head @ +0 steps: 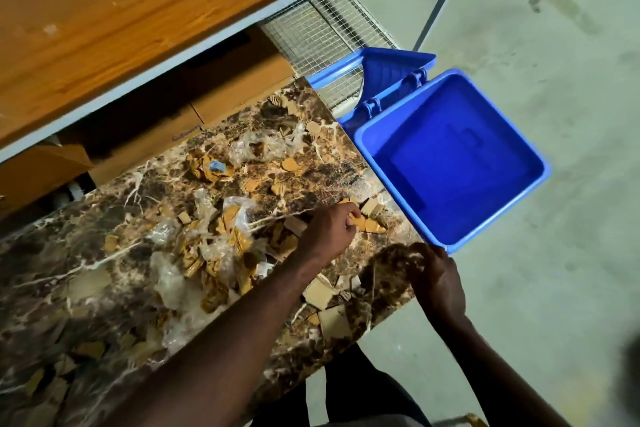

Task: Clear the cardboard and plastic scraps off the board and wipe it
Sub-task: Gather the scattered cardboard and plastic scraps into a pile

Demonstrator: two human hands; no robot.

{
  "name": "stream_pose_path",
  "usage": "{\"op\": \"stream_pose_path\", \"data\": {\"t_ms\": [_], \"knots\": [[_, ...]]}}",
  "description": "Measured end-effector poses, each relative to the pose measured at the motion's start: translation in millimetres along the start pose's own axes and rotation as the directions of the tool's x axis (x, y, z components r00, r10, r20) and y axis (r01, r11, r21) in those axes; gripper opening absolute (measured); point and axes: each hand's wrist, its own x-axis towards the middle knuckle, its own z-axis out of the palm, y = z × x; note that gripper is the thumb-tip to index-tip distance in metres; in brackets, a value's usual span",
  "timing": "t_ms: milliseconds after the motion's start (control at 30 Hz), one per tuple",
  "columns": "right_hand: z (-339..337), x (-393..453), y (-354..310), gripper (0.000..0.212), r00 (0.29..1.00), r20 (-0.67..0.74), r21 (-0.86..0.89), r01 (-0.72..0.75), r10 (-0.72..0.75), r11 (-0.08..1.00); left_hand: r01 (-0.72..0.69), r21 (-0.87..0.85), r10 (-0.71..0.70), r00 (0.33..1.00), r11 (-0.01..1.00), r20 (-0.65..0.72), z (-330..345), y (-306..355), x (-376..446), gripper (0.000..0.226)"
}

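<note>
A dark marble-patterned board (104,246) is strewn with several torn cardboard scraps (320,293) and crumpled clear plastic pieces (263,146). My left hand (329,229) reaches across the board and is closed on cardboard scraps (363,222) near the board's right edge. My right hand (438,282) grips the near corner of an open blue bin (453,163), which sits tilted against that right edge. The bin's inside looks empty and its lid (394,69) hangs open at the back.
A wooden tabletop (121,10) overhangs the far side, with cardboard boxes (221,87) stored beneath it. A wire-mesh panel (322,28) lies behind the bin. Bare concrete floor (554,62) spreads out to the right.
</note>
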Motion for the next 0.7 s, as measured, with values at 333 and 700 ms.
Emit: {"op": "stream_pose_path", "data": {"t_ms": [333,700], "knots": [[5.6,-3.3,-28.3,0.023,0.997,0.043,0.125,0.061,-0.067,0.990,0.055,0.041,-0.055,0.998,0.998,0.015,2.7,-13.3,-16.5,0.026],[54.2,-34.7,-59.0,0.057,0.886,0.256,0.198,0.344,-0.387,0.918,0.120,-0.012,-0.121,0.974,0.993,-0.191,-61.2,-48.3,-15.9,0.019]]}}
